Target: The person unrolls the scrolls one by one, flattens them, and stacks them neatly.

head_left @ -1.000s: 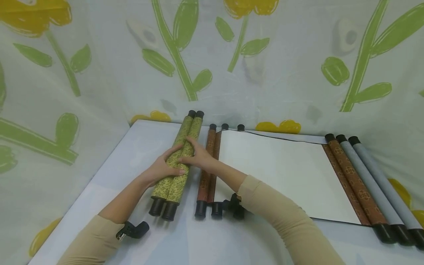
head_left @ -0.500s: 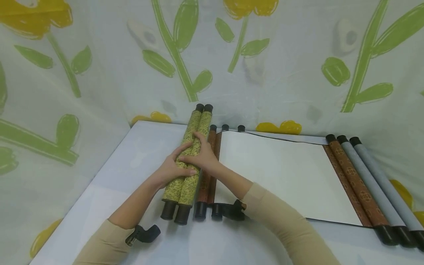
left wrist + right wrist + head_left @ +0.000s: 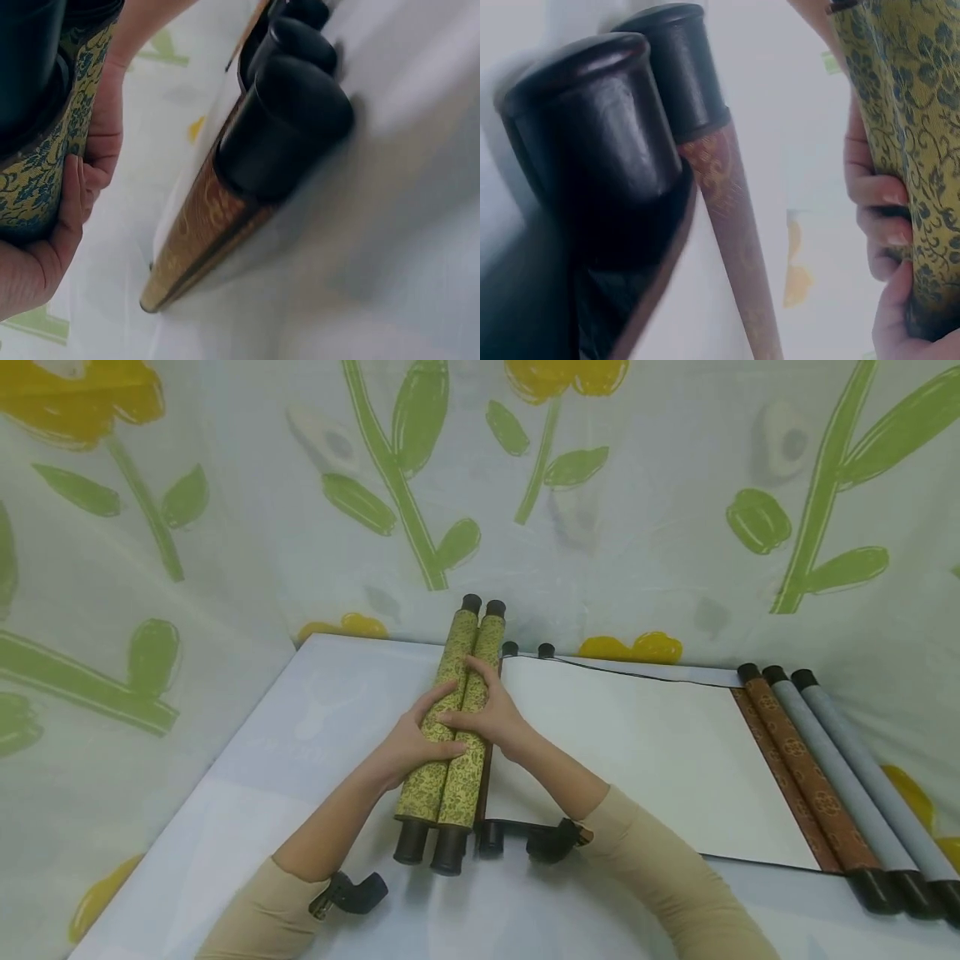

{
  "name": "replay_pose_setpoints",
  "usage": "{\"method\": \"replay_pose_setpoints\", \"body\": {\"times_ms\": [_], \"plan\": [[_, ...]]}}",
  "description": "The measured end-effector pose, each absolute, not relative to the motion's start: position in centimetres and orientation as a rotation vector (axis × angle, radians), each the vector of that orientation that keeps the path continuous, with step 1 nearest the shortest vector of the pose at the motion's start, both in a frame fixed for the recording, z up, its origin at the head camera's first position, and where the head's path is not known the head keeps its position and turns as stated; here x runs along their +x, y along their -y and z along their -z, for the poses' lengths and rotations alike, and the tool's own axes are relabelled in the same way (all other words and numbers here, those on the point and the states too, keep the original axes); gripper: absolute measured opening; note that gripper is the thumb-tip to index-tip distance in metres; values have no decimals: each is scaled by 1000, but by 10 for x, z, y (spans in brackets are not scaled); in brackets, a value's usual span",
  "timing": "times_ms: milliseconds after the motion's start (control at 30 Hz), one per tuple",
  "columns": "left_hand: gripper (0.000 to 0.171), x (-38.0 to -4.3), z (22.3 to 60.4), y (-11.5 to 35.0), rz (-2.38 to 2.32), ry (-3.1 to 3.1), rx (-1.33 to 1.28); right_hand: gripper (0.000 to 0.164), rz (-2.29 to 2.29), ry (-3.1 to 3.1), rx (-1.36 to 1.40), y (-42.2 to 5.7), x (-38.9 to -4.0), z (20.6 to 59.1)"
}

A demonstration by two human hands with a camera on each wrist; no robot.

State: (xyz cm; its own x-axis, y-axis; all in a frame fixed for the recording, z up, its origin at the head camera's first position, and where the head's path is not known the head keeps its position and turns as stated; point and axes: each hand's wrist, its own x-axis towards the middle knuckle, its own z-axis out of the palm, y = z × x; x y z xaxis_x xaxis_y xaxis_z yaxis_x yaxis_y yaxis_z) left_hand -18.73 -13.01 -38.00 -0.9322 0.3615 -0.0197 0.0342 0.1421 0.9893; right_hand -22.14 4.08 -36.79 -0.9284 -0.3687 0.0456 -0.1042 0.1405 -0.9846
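Note:
A hanging scroll with yellow-green floral cloth (image 3: 463, 777) is rolled from both ends into two rolls side by side, with black end knobs. It hangs above the table, tilted. My left hand (image 3: 408, 747) grips it from the left, thumb across the top; in the left wrist view fingers (image 3: 67, 210) curl under the patterned cloth. From the right, my right hand (image 3: 495, 714) holds it, its fingers (image 3: 881, 195) wrapped beneath. Under and beside it lies a scroll with brown patterned rolls (image 3: 202, 217), its left rolls largely hidden in the head view.
A white sheet (image 3: 637, 752) spreads across the table's middle. At its right edge lies a brown patterned roll (image 3: 791, 747), followed by grey rolls (image 3: 840, 760) with black knobs. More black knobs (image 3: 547, 650) peek out behind the sheet. Flowered cloth (image 3: 652, 527) hangs behind the table.
Both hands have carried the yellow-green scroll to the right, so it now covers much of the left brown rolls. The sheet and the rolls at the right have not moved.

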Motion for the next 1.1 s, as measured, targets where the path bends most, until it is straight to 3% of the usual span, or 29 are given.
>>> {"method": "replay_pose_setpoints", "body": {"times_ms": [367, 800, 1100], "plan": [[92, -183, 370, 109, -1961, -2170, 258, 97, 1915, -2087, -459, -72, -219, 354], [74, -182, 376, 90, -1972, -2270, 311, 91, 1827, -2337, -328, -83, -213, 359], [77, -182, 375, 85, -1959, -2337, 286, 96, 1741, -2459, -334, -86, -213, 360]]}}
